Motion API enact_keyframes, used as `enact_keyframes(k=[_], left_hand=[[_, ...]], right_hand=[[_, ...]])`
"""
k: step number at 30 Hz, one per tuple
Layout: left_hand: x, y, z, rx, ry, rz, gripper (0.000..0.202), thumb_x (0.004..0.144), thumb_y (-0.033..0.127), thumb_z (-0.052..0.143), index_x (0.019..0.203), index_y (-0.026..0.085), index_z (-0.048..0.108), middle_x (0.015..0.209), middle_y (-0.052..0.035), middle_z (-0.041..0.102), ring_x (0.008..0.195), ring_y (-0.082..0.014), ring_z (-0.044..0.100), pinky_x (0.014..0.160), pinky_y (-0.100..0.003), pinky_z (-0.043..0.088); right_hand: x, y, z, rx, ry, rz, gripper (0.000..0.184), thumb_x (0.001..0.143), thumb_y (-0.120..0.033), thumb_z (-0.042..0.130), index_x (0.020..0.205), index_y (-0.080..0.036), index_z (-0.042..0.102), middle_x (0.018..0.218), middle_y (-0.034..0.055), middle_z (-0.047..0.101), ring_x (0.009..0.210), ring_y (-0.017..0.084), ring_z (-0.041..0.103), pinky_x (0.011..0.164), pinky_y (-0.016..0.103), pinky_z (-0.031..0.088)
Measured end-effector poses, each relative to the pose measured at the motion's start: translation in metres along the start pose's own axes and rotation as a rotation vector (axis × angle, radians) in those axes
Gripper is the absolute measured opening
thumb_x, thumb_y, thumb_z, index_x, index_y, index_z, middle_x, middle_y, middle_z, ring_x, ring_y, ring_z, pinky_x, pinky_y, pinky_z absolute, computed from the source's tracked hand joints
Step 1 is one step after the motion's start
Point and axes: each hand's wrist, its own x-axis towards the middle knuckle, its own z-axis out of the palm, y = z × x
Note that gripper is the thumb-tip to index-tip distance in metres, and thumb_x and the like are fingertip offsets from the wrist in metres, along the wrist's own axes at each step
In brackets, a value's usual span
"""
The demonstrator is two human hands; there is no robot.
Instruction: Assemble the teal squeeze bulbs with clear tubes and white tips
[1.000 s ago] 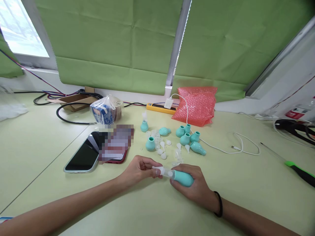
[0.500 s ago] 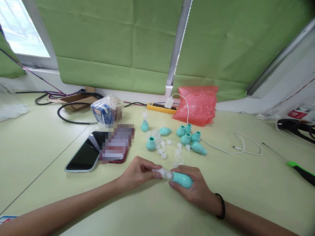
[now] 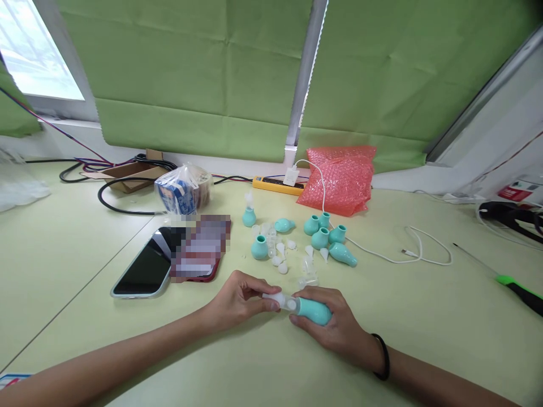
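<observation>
My right hand (image 3: 339, 322) is wrapped round a turquoise squeeze bulb (image 3: 314, 311), held lying sideways with its neck to the left. A translucent plastic nozzle (image 3: 290, 303) sits at the bulb's neck. My left hand (image 3: 240, 299) pinches a whitish nozzle tip (image 3: 271, 297) at the far left end of this piece, between thumb and fingers. Beyond my hands stands an open-necked turquoise bulb (image 3: 259, 247), and another bulb (image 3: 249, 217) with a clear nozzle in it. Small white drop-shaped pieces (image 3: 280, 250) and clear plastic parts (image 3: 309, 281) are scattered between.
Several more turquoise bulbs (image 3: 319, 238) are grouped to the right. Two phones, one black-screened (image 3: 146, 265), lie at the left. A yellow power strip (image 3: 275, 185), a red bubble-wrap package (image 3: 339, 181), a white cable (image 3: 382, 259) and a green-black screwdriver (image 3: 520, 297) lie around.
Both hands keep the same grip, and the bulb with its nozzle stays almost in place. The view has shifted very slightly.
</observation>
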Motion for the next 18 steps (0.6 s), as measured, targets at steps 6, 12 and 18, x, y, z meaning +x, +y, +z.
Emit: enact_keyframes(k=[6,12,18], left_hand=[[-0.0009,0.0058,0.0007,0.086,-0.01,0.024,0.018,0.064,0.022,0.066,0.078,0.011,0.069,0.072,-0.0056,0.066,0.067,-0.0158,0.056,0.062,-0.025,0.044],[-0.001,0.0063,0.0002,0.091,-0.009,0.027,0.018,0.064,0.023,0.065,0.078,0.012,0.069,0.07,-0.0055,0.066,0.065,-0.0155,0.056,0.061,-0.024,0.043],[-0.0007,0.01,-0.0002,0.194,0.007,0.062,0.022,0.065,0.024,0.065,0.082,0.011,0.068,0.068,-0.0049,0.064,0.064,-0.0151,0.054,0.062,-0.025,0.043]], right_hand=[[0.0009,0.0011,0.0003,0.004,-0.016,0.005,0.012,0.068,-0.03,0.061,0.077,-0.021,0.061,0.068,0.0019,0.064,0.062,0.017,0.061,0.053,0.023,0.047],[0.0001,0.0027,0.0015,0.019,-0.039,0.044,0.013,0.069,-0.033,0.06,0.075,-0.022,0.061,0.066,0.0018,0.064,0.063,0.017,0.06,0.052,0.025,0.047],[0.0013,0.0033,0.0029,0.049,-0.028,0.081,0.014,0.068,-0.033,0.061,0.074,-0.021,0.061,0.069,0.0018,0.064,0.064,0.017,0.06,0.055,0.024,0.047]])
